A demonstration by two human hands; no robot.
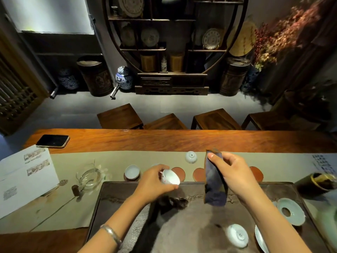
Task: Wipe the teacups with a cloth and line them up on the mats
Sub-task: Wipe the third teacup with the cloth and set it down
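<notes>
My left hand (155,181) holds a white teacup (171,177) tilted on its side above the far edge of the dark tea tray (127,207). My right hand (235,174) pinches a dark blue cloth (214,179) that hangs down folded over the tray. One white teacup (132,172) stands upright on the leftmost round reddish mat. Further reddish mats (179,173) (198,174) lie in a row on the pale runner; another (257,173) peeks out behind my right wrist. An upturned white cup (191,157) sits behind the mats.
A glass pitcher (90,178) stands left of the tray, with papers (23,176) and a phone (52,141) further left. On the tray's right are a celadon strainer holder (291,212), a white lid (237,235) and a dish. A dark canister (317,181) stands far right.
</notes>
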